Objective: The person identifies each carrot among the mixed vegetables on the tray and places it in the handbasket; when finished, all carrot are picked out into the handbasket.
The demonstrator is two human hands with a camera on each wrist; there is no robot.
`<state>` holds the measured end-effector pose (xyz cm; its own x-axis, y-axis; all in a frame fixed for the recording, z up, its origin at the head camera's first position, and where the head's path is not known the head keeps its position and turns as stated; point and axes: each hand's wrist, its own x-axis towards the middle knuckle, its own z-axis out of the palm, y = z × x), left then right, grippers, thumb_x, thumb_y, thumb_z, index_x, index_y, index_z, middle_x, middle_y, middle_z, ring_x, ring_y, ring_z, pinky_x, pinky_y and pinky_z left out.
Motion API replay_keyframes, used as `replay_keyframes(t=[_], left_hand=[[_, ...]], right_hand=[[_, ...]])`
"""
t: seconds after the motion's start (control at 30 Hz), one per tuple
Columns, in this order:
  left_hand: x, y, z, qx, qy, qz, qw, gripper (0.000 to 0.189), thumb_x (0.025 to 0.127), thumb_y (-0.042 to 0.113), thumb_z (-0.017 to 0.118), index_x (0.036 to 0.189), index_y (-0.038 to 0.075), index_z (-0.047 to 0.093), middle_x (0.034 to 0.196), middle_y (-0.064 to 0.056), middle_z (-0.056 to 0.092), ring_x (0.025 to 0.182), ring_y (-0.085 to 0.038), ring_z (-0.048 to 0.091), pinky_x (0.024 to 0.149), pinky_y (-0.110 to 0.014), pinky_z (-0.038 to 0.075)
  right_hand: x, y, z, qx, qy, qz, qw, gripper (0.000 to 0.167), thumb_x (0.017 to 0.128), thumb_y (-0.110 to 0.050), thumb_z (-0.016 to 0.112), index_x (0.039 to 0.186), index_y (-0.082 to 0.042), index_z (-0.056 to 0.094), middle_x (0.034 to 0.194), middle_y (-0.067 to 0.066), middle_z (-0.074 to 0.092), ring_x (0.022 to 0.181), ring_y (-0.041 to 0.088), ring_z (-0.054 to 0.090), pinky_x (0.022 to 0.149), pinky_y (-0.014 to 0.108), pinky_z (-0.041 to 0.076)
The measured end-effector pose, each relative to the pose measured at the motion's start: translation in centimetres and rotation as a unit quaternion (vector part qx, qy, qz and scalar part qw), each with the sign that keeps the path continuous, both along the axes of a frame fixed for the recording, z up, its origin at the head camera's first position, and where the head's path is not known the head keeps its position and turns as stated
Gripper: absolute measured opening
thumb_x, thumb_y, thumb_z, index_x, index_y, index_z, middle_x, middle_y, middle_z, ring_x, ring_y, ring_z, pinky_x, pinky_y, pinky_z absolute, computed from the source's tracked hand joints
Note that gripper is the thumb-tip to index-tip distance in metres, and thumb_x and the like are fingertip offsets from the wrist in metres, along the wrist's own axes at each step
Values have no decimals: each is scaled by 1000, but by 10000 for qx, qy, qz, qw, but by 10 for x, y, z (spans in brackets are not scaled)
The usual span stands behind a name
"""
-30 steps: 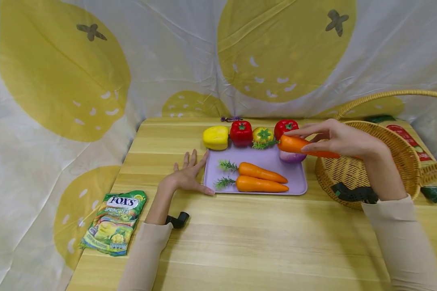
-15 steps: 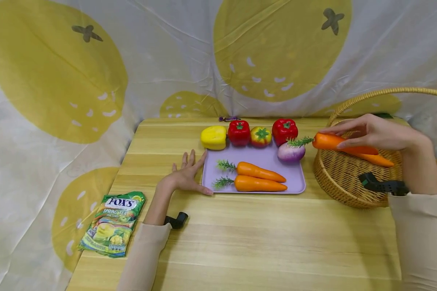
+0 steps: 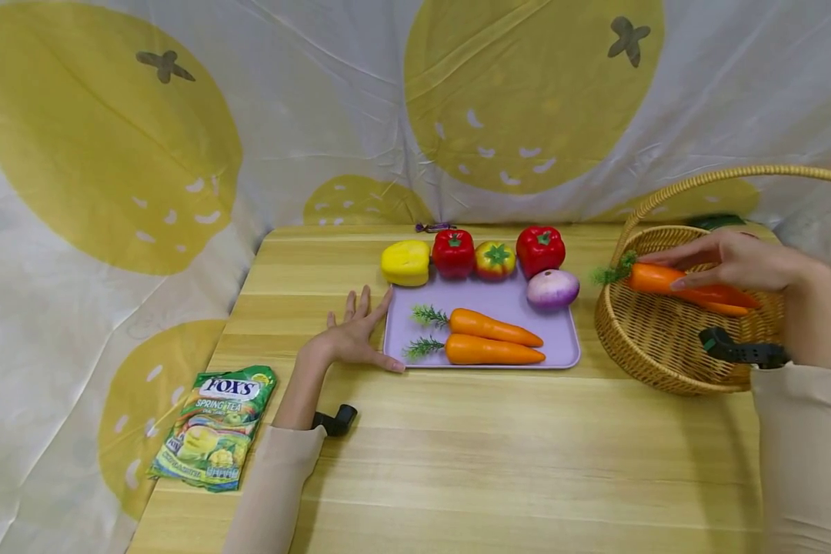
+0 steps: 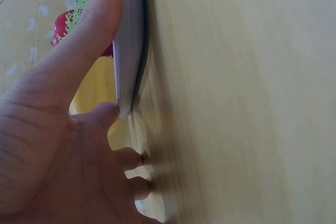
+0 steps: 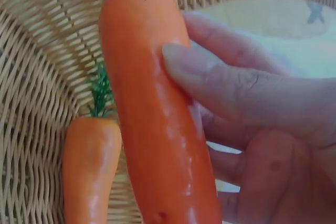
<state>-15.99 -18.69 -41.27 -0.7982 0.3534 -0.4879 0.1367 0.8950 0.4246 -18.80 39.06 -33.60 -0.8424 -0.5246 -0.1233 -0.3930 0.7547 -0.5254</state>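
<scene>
My right hand (image 3: 748,261) pinches an orange carrot (image 5: 152,103) with a green top between thumb and fingers, over the wicker basket (image 3: 654,365). Another carrot (image 5: 90,166) lies inside that basket, mostly covered by the held one in the head view. My left hand (image 3: 352,335) is spread on the table at the left end of a lilac tray (image 3: 402,300), its thumb and forefinger at the tray's edge. Two carrots (image 3: 495,349) lie side by side on the tray, tops to the left. A purple-and-white onion-like vegetable (image 3: 552,288) sits at the tray's back right corner.
Along the tray's back edge stand a yellow pepper (image 3: 405,263), two red peppers (image 3: 453,254) and a red-yellow tomato-like fruit (image 3: 495,260). A green candy bag (image 3: 215,427) lies at left. The basket handle (image 3: 734,173) arches over. A patterned cloth (image 3: 360,100) hangs behind.
My right hand has carried the carrot rightward from above the tray, then lowered it toward the basket. The left hand stays at the tray's edge.
</scene>
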Motion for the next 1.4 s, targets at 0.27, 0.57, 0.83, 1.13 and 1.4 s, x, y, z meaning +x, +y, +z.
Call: replay_keyframes(t=[0.27, 0.57, 0.83, 1.13, 1.4], left_hand=[[1, 1, 1, -26, 2, 13, 10000, 137, 74, 65, 85, 166, 31, -11, 169, -20, -28, 156, -44, -27, 117, -80, -9], [0, 1, 0, -43, 10, 29, 10000, 138, 73, 66, 84, 166, 32, -12, 170, -19, -28, 156, -43, -27, 117, -80, -9], [1, 0, 2, -6, 23, 10, 10000, 137, 74, 65, 85, 166, 31, -11, 169, -20, -28, 156, -44, -28, 117, -80, -9], [3, 0, 1, 25, 9, 0, 10000, 137, 74, 64, 85, 166, 30, -11, 169, -20, -28, 156, -45, -28, 117, -80, -10], [2, 0, 2, 23, 46, 8, 10000, 137, 74, 65, 85, 166, 30, -11, 169, -21, -27, 156, -45, -27, 117, -80, -10]], right_hand=[[-7, 8, -12, 84, -467, -476, 9977, 47, 94, -14, 76, 141, -14, 66, 128, -4, 72, 107, -17, 57, 82, 8, 49], [-16, 6, -24, 119, -691, -572, 9959, 47, 95, -17, 76, 140, -10, 66, 129, 16, 73, 101, -12, 62, 81, 10, 49], [-20, 2, -36, -100, -782, -201, 9967, 44, 92, -8, 76, 134, 1, 67, 124, -2, 76, 104, -13, 61, 84, 9, 49], [-20, 1, -41, -184, -954, -412, 9944, 46, 89, -9, 80, 132, 3, 68, 118, 3, 78, 100, -10, 65, 81, 10, 51], [-21, 5, -46, -482, -829, -406, 9946, 44, 88, -7, 81, 130, 2, 70, 114, -25, 73, 102, -13, 61, 79, 11, 51]])
